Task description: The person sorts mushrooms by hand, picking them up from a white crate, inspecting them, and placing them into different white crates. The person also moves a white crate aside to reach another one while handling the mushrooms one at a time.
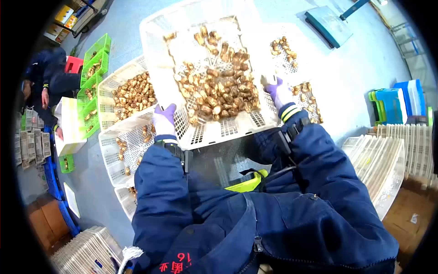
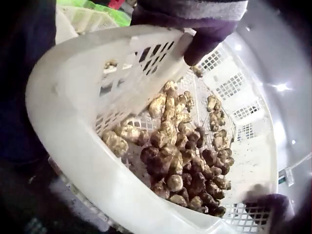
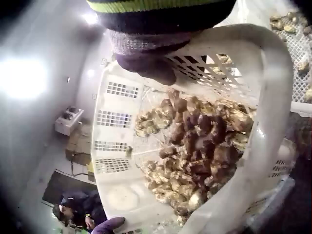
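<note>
A large white perforated basket (image 1: 157,41) is held up before the body, tilted, with many brown, bulbous mushroom-like pieces (image 1: 223,93) gathered toward its near side. The left hand (image 1: 164,119), in a purple glove, grips its left rim; in the left wrist view that hand (image 2: 207,36) has fingers over the basket wall (image 2: 73,117). On the opposite rim, the purple-gloved right hand (image 1: 278,92) holds on, and the right wrist view shows this hand (image 3: 146,61) with its thumb inside the wall. The fingers beneath the rim are hidden.
White crates (image 1: 107,141) with more pieces stand at the left, beside green baskets (image 1: 98,64). Another person (image 1: 50,77) sits beyond them. A platform scale (image 1: 326,25) is at the upper right. Stacked white crates (image 1: 376,160) and blue crates (image 1: 410,98) stand right.
</note>
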### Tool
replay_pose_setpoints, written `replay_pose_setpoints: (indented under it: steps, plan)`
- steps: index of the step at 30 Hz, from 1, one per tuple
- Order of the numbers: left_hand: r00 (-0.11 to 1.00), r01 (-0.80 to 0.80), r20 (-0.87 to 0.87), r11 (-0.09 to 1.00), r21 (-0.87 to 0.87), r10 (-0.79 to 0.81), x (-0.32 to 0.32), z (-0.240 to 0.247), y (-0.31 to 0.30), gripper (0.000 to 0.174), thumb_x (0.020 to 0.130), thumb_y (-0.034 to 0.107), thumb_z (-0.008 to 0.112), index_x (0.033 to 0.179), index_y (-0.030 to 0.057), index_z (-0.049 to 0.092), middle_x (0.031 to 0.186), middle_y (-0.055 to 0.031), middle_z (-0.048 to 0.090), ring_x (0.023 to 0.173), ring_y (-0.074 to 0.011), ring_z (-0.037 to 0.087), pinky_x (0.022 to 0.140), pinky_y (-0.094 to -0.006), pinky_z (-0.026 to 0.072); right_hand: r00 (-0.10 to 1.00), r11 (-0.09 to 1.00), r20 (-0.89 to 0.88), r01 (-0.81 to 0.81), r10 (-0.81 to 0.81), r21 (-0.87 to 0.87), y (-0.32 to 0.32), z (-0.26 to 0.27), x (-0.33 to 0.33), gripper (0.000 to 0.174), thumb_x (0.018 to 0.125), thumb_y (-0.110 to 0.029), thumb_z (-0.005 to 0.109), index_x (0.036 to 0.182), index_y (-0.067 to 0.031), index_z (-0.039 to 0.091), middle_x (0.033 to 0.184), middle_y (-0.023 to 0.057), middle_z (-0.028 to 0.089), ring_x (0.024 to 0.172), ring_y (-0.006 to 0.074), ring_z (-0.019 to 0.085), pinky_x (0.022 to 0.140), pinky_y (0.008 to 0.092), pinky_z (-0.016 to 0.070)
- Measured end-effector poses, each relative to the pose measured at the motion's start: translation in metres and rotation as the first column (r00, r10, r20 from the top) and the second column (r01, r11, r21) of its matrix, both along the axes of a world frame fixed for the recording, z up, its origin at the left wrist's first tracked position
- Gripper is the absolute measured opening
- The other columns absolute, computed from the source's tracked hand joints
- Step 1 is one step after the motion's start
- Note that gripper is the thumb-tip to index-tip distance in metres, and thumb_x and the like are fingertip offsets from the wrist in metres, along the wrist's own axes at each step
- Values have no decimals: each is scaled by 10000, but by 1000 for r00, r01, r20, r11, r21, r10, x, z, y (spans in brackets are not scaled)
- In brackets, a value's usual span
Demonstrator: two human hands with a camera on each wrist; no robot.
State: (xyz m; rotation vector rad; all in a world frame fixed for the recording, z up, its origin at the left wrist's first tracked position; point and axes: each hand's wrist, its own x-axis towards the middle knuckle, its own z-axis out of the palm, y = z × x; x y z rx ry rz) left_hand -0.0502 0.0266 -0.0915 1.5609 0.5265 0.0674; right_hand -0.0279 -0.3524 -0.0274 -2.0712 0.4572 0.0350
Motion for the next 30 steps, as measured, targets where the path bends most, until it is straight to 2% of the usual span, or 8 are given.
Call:
replay_pose_setpoints:
  steps: [6, 9, 11, 14, 18, 24, 28, 30]
  plan:
    - [934, -241, 318, 945, 223, 164, -64, 125, -46, 343, 800, 95, 655, 1106, -43, 587, 876, -81, 652, 735, -123, 609, 645, -263, 493, 961, 992, 246, 114, -122, 45, -25, 34, -53, 464, 716, -249, 727, 1096, 4, 643, 943, 181, 694, 850, 263, 669, 778, 369, 512]
    - [976, -164, 168, 975, 153, 137, -52, 143, -44, 346, 796, 88, 660, 1107, -39, 579, 865, -70, 635, 750, -132, 583, 668, -264, 480, 976, 994, 191, 96, -104, 50, -18, 57, -41, 466, 730, -213, 720, 1120, 23, 624, 954, 183, 694, 856, 243, 667, 778, 346, 511]
    - [964, -151, 233, 985, 79, 129, -34, 127, -39, 352, 789, 63, 651, 1103, -67, 561, 871, -79, 626, 728, -150, 575, 647, -268, 475, 964, 966, 251, 18, -84, 258, -14, 44, -26, 460, 746, -194, 705, 1131, 35, 600, 915, 157, 687, 815, 211, 639, 757, 325, 502]
    - [965, -172, 214, 981, 86, 151, -16, 91, -33, 368, 781, 54, 648, 1115, -72, 555, 886, -92, 635, 724, -156, 585, 639, -283, 483, 984, 1000, 180, 17, -13, -21, -3, 45, -16, 454, 736, -182, 705, 1110, 53, 600, 885, 152, 681, 788, 205, 626, 714, 329, 493]
    - [979, -188, 91, 981, 55, 183, -8, 53, -30, 352, 770, 65, 645, 1090, -63, 579, 867, -102, 645, 705, -173, 596, 626, -313, 491, 991, 996, 133, -9, -3, 88, -19, -51, 30, 442, 728, -181, 690, 1119, 14, 617, 865, 161, 685, 746, 233, 640, 690, 338, 496]
    - [991, -137, -7, 989, 58, 137, -3, 0, -19, 387, 705, 48, 653, 1073, -62, 601, 901, -92, 659, 787, -198, 600, 717, -328, 484, 978, 996, -197, -78, 68, -40, -4, -65, 43, 502, 728, -162, 653, 1181, 36, 568, 863, 195, 674, 773, 303, 635, 728, 374, 493]
    - [980, -71, -164, 968, 241, 112, 1, -16, -11, 475, 701, 84, 656, 1144, -68, 574, 898, -120, 658, 763, -208, 601, 694, -330, 491, 899, 844, 322, -90, 297, -528, 27, -32, 43, 538, 773, -114, 613, 1269, 47, 479, 1183, 266, 574, 1079, 367, 574, 961, 391, 442]
    - [988, -44, -135, 985, 169, 68, 3, -3, -14, 532, 708, 115, 657, 1193, -72, 543, 905, -132, 658, 762, -214, 604, 701, -336, 494, 817, 786, 181, -428, 547, -445, 66, -2, 48, 578, 797, -137, 628, 1340, -42, 454, 1274, 253, 526, 1192, 376, 505, 1012, 393, 409]
